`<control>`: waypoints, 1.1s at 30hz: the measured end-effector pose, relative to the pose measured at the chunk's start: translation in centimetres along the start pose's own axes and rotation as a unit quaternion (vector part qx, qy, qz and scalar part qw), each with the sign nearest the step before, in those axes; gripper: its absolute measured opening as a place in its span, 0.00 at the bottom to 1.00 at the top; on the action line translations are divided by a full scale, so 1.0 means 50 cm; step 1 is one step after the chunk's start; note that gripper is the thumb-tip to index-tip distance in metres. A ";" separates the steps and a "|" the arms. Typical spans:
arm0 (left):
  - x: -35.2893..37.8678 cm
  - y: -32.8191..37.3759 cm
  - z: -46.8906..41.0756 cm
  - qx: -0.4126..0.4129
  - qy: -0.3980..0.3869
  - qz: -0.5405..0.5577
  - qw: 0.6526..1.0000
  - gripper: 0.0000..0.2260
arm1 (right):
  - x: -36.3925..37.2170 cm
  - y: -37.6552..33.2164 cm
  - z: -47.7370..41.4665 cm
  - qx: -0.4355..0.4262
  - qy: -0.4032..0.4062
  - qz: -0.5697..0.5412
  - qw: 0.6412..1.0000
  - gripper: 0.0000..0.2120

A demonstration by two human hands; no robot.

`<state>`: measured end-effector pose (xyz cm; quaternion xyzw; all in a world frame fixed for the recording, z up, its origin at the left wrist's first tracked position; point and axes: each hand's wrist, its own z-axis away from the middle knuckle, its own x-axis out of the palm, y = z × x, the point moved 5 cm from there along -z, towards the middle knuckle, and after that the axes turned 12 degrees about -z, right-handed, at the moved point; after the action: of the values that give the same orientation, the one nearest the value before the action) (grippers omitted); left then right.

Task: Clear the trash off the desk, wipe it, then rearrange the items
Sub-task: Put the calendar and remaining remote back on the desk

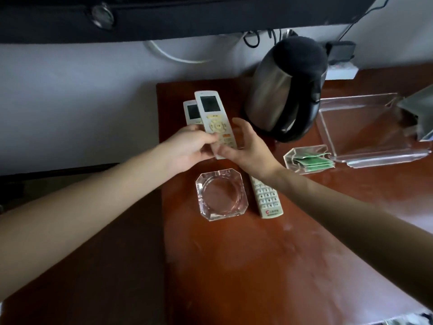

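Both your bare forearms reach forward and meet above the far-left part of the desk (pixel 269 266), roughly at 12 o'clock from the glass ashtray (pixel 221 194).

Your left hand (pixel 189 146) comes in from 8 o'clock with its knuckles up and its fingers curled tight. The lower end of the rear white remote (pixel 192 112) disappears into that fist, and your fingertips also touch the left edge of the front white remote (pixel 215 118).

Your right hand (pixel 248 148) comes in from 4 o'clock with the wrist bent. It pinches the front white remote, with the thumb across the bottom end and the fingers reaching up behind the right edge. Both remotes are lifted off the wood, with their screen ends pointing toward 11 o'clock and the front one overlapping the rear.

A keypad remote (pixel 267 198) lies flat on the desk under your right wrist, just beside the ashtray at its 3 o'clock. The steel kettle (pixel 285 90) stands at 1 o'clock from your hands. At 3 o'clock is a small clear holder (pixel 290 158) with green packets (pixel 314 161) inside. The clear tray (pixel 365 127) is beyond it.
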<state>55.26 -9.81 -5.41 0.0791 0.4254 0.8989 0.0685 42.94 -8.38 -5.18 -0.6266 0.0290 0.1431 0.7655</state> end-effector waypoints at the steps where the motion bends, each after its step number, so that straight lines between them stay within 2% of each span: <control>1: 0.001 -0.001 -0.011 0.003 0.005 -0.005 1.000 0.11 | 0.004 0.002 -0.006 -0.001 0.007 0.021 1.000 0.42; 3: 0.001 -0.002 -0.029 0.008 0.012 -0.045 0.999 0.14 | 0.011 0.006 -0.016 -0.004 0.019 0.076 0.997 0.44; 6: -0.005 -0.002 -0.051 0.025 0.003 -0.127 0.992 0.16 | 0.014 0.016 -0.032 -0.006 0.038 0.104 0.994 0.37; 8: -0.016 0.007 -0.059 0.067 0.002 -0.242 0.968 0.15 | 0.013 0.031 -0.041 0.014 0.043 0.096 0.994 0.37; 10: -0.033 0.021 -0.063 0.155 0.032 -0.397 0.904 0.14 | 0.008 0.040 -0.048 0.012 0.050 0.110 0.993 0.40; 12: -0.054 0.028 -0.061 0.254 0.087 -0.501 0.823 0.19 | -0.002 0.048 -0.062 0.007 0.063 0.136 0.989 0.42; 14: -0.072 0.017 -0.063 0.301 0.113 -0.561 0.762 0.34 | -0.008 0.059 -0.084 0.020 0.065 0.149 0.986 0.44; 15: -0.080 0.004 -0.069 0.292 0.102 -0.585 0.750 0.41 | -0.007 0.068 -0.096 0.034 0.060 0.151 0.986 0.44; 17: -0.090 -0.027 -0.082 0.239 0.068 -0.610 0.752 0.52 | -0.002 0.084 -0.116 0.063 0.044 0.162 0.984 0.45; 20: -0.092 -0.063 -0.097 0.185 0.031 -0.626 0.757 0.59 | 0.005 0.097 -0.124 0.081 0.009 0.185 0.979 0.41; 27: -0.098 -0.062 -0.112 0.210 0.044 -0.619 0.755 0.54 | 0.013 0.105 -0.123 0.091 -0.032 0.183 0.978 0.40; 30: -0.103 -0.059 -0.114 0.218 0.056 -0.623 0.749 0.53 | 0.020 0.106 -0.118 0.087 -0.026 0.170 0.981 0.39; 33: -0.105 -0.059 -0.116 0.221 0.052 -0.612 0.758 0.53 | 0.020 0.106 -0.118 0.083 -0.017 0.157 0.984 0.39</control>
<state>59.38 -13.35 -11.75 -0.2322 0.5730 0.5493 0.5622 43.37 -12.98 -11.69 -0.5463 0.1261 0.2694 0.7830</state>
